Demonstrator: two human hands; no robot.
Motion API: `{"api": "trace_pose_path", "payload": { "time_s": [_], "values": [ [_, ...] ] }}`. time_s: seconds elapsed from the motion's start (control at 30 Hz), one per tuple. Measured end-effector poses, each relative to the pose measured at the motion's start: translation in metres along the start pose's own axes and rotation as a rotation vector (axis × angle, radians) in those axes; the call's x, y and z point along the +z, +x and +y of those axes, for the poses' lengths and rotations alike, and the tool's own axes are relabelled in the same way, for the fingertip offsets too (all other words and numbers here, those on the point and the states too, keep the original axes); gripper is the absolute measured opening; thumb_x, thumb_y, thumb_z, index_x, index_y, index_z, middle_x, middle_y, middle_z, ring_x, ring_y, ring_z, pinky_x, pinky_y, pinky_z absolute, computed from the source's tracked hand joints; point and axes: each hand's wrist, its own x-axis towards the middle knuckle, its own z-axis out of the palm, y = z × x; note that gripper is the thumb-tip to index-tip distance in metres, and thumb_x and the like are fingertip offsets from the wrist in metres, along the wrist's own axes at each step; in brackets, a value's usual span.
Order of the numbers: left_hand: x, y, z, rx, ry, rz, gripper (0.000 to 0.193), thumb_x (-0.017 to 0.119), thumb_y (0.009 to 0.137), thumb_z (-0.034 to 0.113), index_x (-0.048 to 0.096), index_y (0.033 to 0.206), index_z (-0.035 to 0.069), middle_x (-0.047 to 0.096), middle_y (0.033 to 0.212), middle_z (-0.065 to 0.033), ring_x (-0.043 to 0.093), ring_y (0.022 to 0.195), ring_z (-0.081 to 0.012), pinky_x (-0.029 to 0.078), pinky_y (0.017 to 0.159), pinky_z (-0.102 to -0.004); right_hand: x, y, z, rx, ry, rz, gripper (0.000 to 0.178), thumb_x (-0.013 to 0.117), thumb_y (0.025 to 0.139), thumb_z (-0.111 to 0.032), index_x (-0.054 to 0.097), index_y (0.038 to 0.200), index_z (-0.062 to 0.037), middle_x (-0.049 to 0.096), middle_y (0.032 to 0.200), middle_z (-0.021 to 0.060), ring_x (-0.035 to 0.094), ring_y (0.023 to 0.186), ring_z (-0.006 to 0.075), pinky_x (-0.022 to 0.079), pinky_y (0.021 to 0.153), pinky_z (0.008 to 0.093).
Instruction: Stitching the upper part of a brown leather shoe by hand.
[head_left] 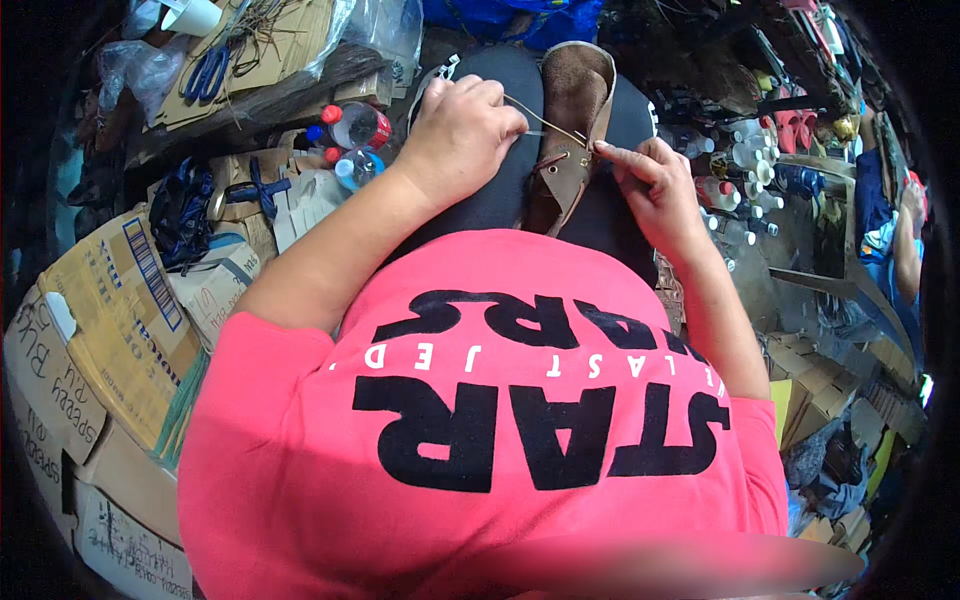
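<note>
The open room is small: just the bit of air over the lap, with the black pants (480, 195) under both hands and the pink shirt (480, 330) close behind them. Ahead of the hands, a blue bag (515, 20) sits past the knees. On the left hand's side, bottles (358, 125) with red and blue caps lie right near the forearm, and a rough wood plank (345, 70) makes an edge past them. Flat cardboard (300, 40) is on the plank, with blue-handled scissors (208, 75) and a white cup (192, 16) farther out; what is in the cup is hard to see. Big cardboard boxes (115, 300) stand behind and left of the left hand, and I can't tell what they hold. Many more bottles (718, 193) are bunched to the right of the right hand. The brown leather shoe piece (572, 110) lies on the lap, between the two hands, with little holes along its edge. The left hand (460, 130) is curled up and has hold of a thin tan cord (540, 118) that runs over to the leather. The right hand (655, 190) is half curled, one fingertip at the leather's right edge; I can't tell if it is pinching.
</note>
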Motion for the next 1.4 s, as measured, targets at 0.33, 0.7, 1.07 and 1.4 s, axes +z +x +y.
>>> {"api": "trace_pose_path", "payload": {
  "time_s": [0.33,0.7,1.07,1.4],
  "values": [
    [0.025,0.015,-0.009,0.014,-0.198,0.006,0.019,0.071,0.074,0.016,0.073,0.09,0.027,0.048,0.069,0.0005,0.049,0.073,-0.0195,0.036,0.067,-0.0339,-0.016,0.029,0.031,0.056,0.19,-0.263,0.028,0.064,0.079,-0.006,0.072,0.1,-0.023,0.051,0.076,0.0041,0.05,0.079,0.0199,0.043,0.074,0.0313],
    [0.028,0.013,-0.008,-0.03,-0.178,-0.042,0.018,0.069,0.076,0.022,0.073,0.091,0.03,0.053,0.072,0.0046,0.05,0.08,-0.0167,0.032,0.077,-0.034,-0.013,0.03,0.038,0.055,0.236,-0.306,0.033,0.062,0.078,0.0,0.072,0.102,-0.0197,0.049,0.072,0.001,0.046,0.077,0.0176,0.04,0.073,0.0279],
    [0.027,0.026,-0.006,0.011,-0.232,-0.112,0.012,0.069,0.076,0.021,0.073,0.087,0.025,0.055,0.074,0.0042,0.053,0.086,-0.016,0.031,0.079,-0.0356,-0.016,0.037,0.033,0.09,0.36,-0.389,0.036,0.061,0.077,0.005,0.07,0.106,-0.0136,0.049,0.074,-0.0018,0.044,0.077,0.0123,0.039,0.078,0.0241],
    [0.026,0.011,0.003,-0.184,-0.224,-0.126,0.018,0.068,0.076,0.024,0.073,0.094,0.025,0.065,0.086,0.0036,0.052,0.092,-0.017,0.03,0.085,-0.0391,-0.002,0.024,0.019,0.149,0.318,-0.195,0.029,0.07,0.077,-0.007,0.07,0.105,-0.0142,0.06,0.077,0.0013,0.05,0.077,0.0132,0.04,0.082,0.028]
  ]
}}
